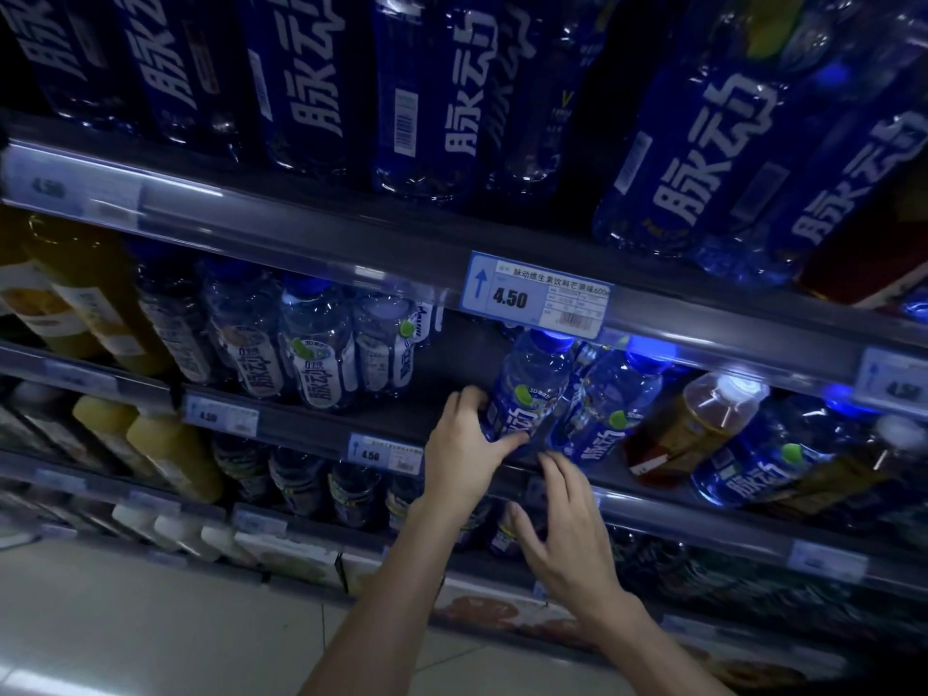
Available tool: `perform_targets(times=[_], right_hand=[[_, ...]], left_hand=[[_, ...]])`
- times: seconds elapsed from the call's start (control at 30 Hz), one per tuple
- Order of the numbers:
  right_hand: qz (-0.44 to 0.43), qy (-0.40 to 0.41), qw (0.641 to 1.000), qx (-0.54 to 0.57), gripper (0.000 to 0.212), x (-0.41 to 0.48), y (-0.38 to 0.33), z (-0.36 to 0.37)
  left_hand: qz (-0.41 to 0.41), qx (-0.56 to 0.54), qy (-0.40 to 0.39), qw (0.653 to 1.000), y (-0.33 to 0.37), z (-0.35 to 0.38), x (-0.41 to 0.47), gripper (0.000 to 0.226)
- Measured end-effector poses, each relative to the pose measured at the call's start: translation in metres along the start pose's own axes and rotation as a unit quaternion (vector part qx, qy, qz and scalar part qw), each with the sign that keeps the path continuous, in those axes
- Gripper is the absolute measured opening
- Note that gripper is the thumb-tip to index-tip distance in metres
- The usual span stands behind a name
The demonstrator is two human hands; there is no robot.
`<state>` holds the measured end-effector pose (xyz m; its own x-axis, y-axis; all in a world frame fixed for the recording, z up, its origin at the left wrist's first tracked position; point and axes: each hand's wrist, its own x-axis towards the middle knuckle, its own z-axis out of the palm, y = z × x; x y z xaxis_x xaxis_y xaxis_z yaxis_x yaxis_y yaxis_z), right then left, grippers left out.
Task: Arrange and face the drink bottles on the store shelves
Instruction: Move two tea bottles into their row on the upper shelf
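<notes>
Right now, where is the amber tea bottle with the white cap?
Head view, right: the amber tea bottle leans on the middle shelf among blue bottles.

Blue-labelled, blue-capped drink bottle (527,389) stands tilted at the middle shelf's (321,434) front edge.

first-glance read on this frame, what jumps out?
The row of big dark blue bottles with bold white characters along the top shelf. Below it, the left hand has its grip on a smaller blue-capped bottle at the middle shelf's front edge, while the right hand hovers open just beneath. A 4.50 price tag sits on the rail directly above that bottle.
</notes>
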<state>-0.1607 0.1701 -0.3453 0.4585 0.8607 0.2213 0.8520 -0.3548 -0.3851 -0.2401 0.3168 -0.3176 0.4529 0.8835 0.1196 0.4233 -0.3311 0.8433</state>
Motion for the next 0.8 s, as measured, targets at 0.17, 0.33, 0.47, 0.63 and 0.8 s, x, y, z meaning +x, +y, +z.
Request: perform_targets(times=[0.17,0.33,0.47,0.63,0.8], right_hand=[[0.009,0.007,1.000,0.011,0.068,-0.008,0.005,-0.015],[0.027,0.025,0.999,0.017,0.070,-0.013,0.014,-0.040],[0.048,0.028,0.998,0.022,0.072,-0.016,0.031,-0.066],[0.064,0.041,0.996,0.038,0.066,-0.025,0.063,-0.097],[0.101,0.059,0.991,0.060,0.069,-0.039,0.110,-0.129]], left_hand=[[-0.040,-0.067,-0.002,0.997,0.001,0.003,-0.023,0.063],[-0.061,-0.068,0.026,0.995,0.010,0.004,-0.058,0.055],[-0.048,-0.061,0.008,0.997,0.030,0.013,-0.078,0.053],[-0.004,-0.063,0.022,0.998,0.067,0.039,-0.091,0.054],[0.031,-0.060,0.022,0.997,0.112,0.082,-0.101,0.060]])
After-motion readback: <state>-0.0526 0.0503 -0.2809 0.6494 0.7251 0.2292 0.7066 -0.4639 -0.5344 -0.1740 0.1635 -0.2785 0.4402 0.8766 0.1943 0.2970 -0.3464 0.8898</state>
